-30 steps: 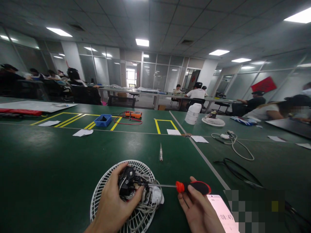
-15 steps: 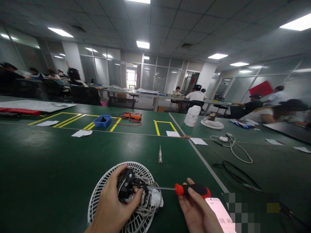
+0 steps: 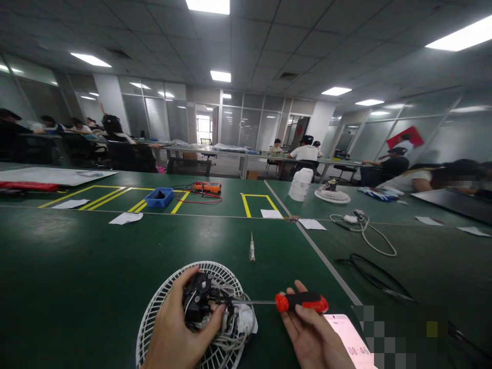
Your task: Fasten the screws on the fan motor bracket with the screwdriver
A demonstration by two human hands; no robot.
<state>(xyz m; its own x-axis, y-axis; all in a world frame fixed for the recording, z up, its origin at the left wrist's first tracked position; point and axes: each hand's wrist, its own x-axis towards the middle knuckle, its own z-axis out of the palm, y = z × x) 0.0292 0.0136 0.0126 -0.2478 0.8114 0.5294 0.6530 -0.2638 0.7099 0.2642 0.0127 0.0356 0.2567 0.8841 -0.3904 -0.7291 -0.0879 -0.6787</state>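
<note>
My left hand (image 3: 180, 328) is closed around a black fan motor assembly (image 3: 198, 297), thumb and fingers on opposite sides. The motor sits over a white round fan grille (image 3: 148, 318), with a bundled pale cord (image 3: 236, 333) beside it. My right hand (image 3: 311, 328) holds a red-and-black screwdriver (image 3: 302, 302) by its handle. The screwdriver lies level, its shaft pointing left to the motor's black shaft end near my left thumb; the exact tip contact is hard to make out. Beyond the grille lies a small clear-handled screwdriver (image 3: 252, 250).
A lit phone (image 3: 348, 338) lies right of my right hand. Farther out are a blue bin (image 3: 159, 199), an orange multimeter (image 3: 208, 187), a white cylinder (image 3: 300, 184), another fan grille (image 3: 332, 197), a grey cord (image 3: 384, 246) and a black cable (image 3: 369, 279). People sit at tables beyond.
The view has shifted slightly. The screwdriver handle has turned in my right hand, showing its red and black parts differently. My left hand keeps its hold on the motor.
</note>
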